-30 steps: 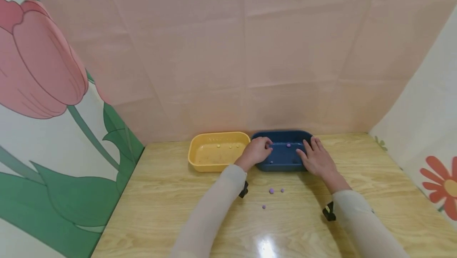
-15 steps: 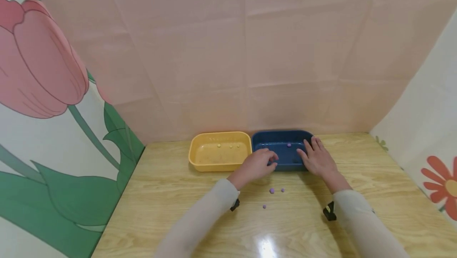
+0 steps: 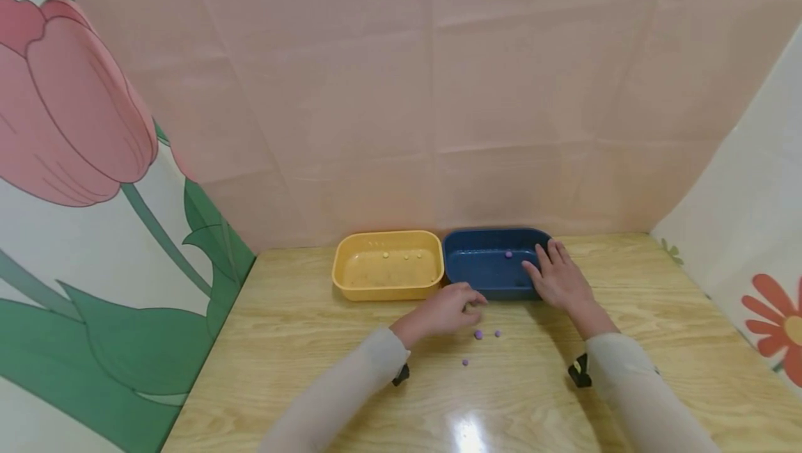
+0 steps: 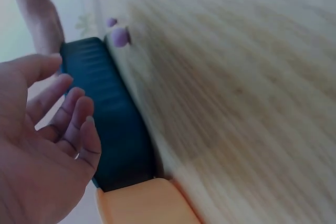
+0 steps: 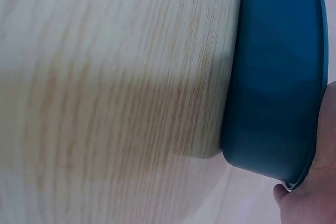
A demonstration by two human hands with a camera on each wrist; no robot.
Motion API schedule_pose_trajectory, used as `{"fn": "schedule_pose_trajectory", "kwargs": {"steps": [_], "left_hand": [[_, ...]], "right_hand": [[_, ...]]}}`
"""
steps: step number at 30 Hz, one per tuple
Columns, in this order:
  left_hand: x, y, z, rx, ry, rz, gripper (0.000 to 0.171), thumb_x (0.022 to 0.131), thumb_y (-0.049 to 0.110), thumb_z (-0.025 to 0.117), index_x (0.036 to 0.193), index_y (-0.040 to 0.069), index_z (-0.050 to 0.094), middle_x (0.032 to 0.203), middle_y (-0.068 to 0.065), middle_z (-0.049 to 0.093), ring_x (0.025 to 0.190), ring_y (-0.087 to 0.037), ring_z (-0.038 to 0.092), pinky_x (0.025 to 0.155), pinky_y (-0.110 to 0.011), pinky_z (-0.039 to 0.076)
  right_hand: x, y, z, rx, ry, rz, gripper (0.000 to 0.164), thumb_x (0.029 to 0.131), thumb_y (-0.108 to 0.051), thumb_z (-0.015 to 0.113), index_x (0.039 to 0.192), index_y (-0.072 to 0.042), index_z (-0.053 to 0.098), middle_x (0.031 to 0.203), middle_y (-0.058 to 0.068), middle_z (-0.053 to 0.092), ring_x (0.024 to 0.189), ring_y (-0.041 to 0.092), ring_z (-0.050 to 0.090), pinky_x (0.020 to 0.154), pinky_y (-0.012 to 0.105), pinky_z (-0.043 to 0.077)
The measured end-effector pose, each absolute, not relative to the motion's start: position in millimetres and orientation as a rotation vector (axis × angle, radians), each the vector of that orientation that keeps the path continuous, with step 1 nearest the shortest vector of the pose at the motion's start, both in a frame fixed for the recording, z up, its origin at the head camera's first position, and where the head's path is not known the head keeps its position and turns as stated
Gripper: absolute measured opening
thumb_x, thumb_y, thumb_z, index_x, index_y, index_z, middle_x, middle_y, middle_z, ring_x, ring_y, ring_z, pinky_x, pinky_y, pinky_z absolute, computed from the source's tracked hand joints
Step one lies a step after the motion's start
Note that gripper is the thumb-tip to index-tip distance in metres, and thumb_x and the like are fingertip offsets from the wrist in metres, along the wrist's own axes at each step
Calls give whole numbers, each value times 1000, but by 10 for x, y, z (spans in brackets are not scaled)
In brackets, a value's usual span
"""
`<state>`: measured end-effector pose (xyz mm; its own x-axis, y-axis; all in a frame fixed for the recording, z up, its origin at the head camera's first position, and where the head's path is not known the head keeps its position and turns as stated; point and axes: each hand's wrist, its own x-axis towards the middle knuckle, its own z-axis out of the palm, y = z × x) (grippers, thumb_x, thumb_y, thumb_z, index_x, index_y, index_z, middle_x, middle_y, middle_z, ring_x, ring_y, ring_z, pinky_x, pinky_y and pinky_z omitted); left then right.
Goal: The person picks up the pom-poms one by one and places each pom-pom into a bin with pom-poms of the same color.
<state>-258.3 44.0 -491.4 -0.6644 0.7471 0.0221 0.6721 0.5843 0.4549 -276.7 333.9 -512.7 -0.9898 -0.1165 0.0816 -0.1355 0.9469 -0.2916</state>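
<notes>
My left hand (image 3: 450,310) hovers just in front of the blue tray (image 3: 491,275), fingers loosely bent and holding nothing. In the left wrist view, the palm and relaxed fingers of the left hand (image 4: 52,129) show beside the tray's outer wall. My right hand (image 3: 562,282) rests on the tray's right rim, fingers spread, thumb over the inside. Inside the tray lies a purple ball (image 3: 508,255). On the table in front are three more: a larger purple ball (image 3: 478,335), a small purple ball (image 3: 498,333) and another small purple ball (image 3: 465,362).
A yellow tray (image 3: 388,294) stands against the blue one on its left, with small pale yellow balls (image 3: 385,255) inside. Both sit at the back of the wooden table (image 3: 282,342), before a pink cloth backdrop (image 3: 376,126). Flower-printed panels stand at both sides.
My left hand has come out of the blue tray, toward me and down to the table's purple balls. The right hand stays on the tray's rim. The balls on the table have not moved.
</notes>
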Motion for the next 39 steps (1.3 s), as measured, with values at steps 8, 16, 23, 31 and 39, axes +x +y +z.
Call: {"fn": "schedule_pose_trajectory", "kwargs": {"steps": [8,16,23,31,39], "left_hand": [[-2530,435,-5012,1263,2556,545,33,97,35,69,128,22,70,111,5,62,96,-2,61,79,-14,48],[-2493,467,-5073,1296,2552,473,31,98,33,69,127,21,70,110,9,62,95,1,58,83,-14,46],[-2517,473,-5147,1280,2566,462,31,98,33,68,128,23,69,108,11,61,97,2,57,85,-14,47],[-2481,472,-5119,1273,2564,459,29,98,27,69,126,21,70,110,12,63,97,2,55,87,-13,45],[-2511,478,-5197,1243,2548,503,24,97,25,71,120,21,73,107,14,66,99,2,54,89,-12,43]], "right_hand": [[-2762,3327,-5135,190,-3041,483,79,110,-52,22,156,12,17,160,40,3,150,52,-4,121,61,4],[-2767,3329,-5149,181,-3050,481,81,109,-54,21,156,11,17,161,39,2,151,51,-5,121,61,4],[-2781,3348,-5161,189,-3044,478,81,109,-54,20,156,11,18,160,39,3,151,51,-5,121,61,6],[-2777,3341,-5166,191,-3039,475,80,109,-54,21,156,11,19,160,40,4,151,52,-3,121,62,7],[-2774,3339,-5154,189,-3037,479,80,109,-54,21,156,10,19,161,39,5,151,51,-3,121,62,7]]}}
